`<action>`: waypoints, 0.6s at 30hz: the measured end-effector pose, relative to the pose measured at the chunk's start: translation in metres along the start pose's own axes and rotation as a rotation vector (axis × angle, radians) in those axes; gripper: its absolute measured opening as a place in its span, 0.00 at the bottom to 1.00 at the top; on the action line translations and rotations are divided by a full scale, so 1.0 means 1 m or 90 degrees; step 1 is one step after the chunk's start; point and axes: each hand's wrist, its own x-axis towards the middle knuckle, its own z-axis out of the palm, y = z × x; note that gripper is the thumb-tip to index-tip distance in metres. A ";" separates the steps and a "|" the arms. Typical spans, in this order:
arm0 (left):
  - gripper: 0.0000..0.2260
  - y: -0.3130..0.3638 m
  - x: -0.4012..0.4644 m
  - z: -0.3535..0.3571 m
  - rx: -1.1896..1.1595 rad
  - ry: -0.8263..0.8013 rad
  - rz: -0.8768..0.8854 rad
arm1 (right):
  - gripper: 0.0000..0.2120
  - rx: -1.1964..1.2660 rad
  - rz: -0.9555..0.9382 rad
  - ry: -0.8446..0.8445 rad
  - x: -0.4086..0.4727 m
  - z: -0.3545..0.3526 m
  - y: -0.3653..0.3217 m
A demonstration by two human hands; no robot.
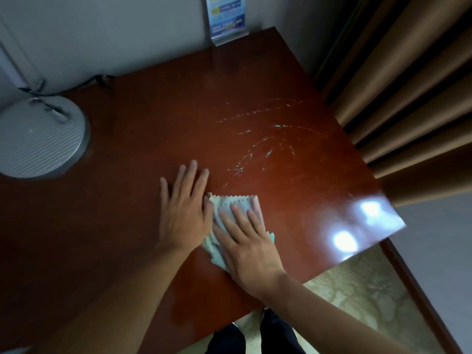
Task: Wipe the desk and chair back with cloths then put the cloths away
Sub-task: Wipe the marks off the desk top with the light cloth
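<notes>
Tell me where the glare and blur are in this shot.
Head view: bright glare patches on the desk's near right corner; wet streaks glint beyond the cloth; the room is dim, the leaflet stand is blurred, and wide-angle distortion bends the desk edges.

The glossy reddish-brown wooden desk top [143, 139] lies bare from the middle toward twelve and three o'clock, marked only by thin wet streaks [258, 144]. At nine o'clock a round ribbed grey lamp base [38, 139] with black cord blocks the way. A blue card in a metal stand [226, 19] occupies the twelve o'clock edge; brown pleated curtains [408, 98] wall two o'clock.
</notes>
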 end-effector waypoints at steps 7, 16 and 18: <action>0.24 -0.025 0.010 0.007 -0.073 0.065 -0.131 | 0.23 -0.018 -0.053 -0.016 0.048 -0.002 0.000; 0.24 -0.025 0.010 0.007 -0.042 0.057 -0.131 | 0.23 -0.027 0.186 0.067 0.092 -0.020 0.044; 0.24 -0.025 0.011 0.006 -0.036 0.062 -0.127 | 0.22 -0.014 0.091 0.041 0.066 -0.006 0.002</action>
